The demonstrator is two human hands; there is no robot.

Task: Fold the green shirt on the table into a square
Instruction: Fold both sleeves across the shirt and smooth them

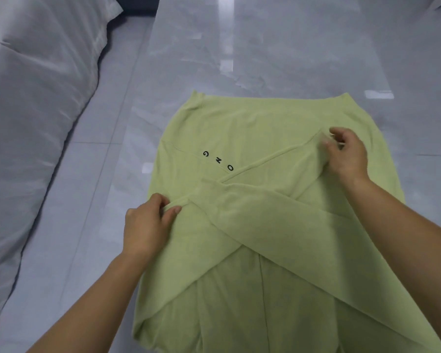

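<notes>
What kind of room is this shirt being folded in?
Likely a bedroom at home: rumpled white bedding at left, beside a glossy marble-look table with a green shirt on it.

The counter (290, 47) has a glossy grey, marble-patterned top. A bright vertical light streak (228, 34) reflects along its centre, with smaller highlights to the right. Left of the counter lies a floor (99, 161) of large pale grey tiles with thin joints. A bed (36, 85) with creased white bedding occupies the left edge. A dark strip (138, 3) runs behind the bed at the top.
</notes>
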